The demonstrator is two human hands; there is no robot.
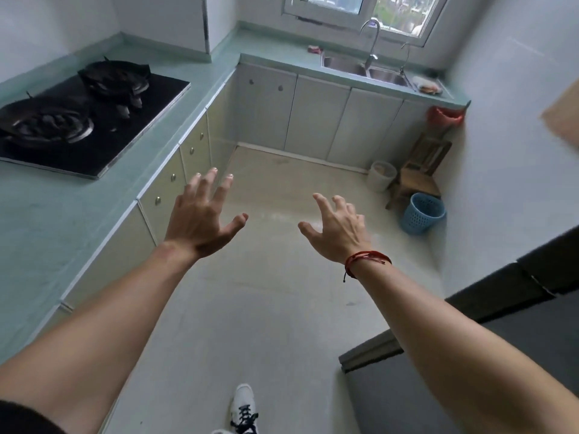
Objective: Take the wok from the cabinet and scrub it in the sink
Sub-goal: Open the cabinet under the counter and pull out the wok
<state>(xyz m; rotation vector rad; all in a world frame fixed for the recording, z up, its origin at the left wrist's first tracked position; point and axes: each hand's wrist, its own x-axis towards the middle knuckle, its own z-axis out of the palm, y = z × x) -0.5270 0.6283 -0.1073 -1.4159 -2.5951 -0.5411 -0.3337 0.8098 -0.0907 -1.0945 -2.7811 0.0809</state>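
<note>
- Plainly, both hands are empty. The left hand [203,214] is spread with its fingers straight and apart. The right hand [336,228] has its fingers apart and loosely bent. Both hang over the floor and touch nothing.
- The wok is not in view. Every cabinet door that shows is closed, so I judge it sits behind one of them, though which one cannot be told. Its long axis and the way its handle points cannot be told either.
- The side cabinet doors [163,195] run under the left worktop [47,214], at about 10 o'clock from the left hand and near it.
- The under-sink doors [316,117] stand at 12 o'clock from both hands, well apart from them.
- The sink [388,78], with its faucet [372,39], lies at 1 o'clock on the far worktop, above those doors.
- The left hand is the nearer one for the side doors. The right hand lies on the sink's side, so it suits the under-sink doors better.
- The task looks to be at its start: no door is open yet, and the first move is a reach for a knob.
</note>
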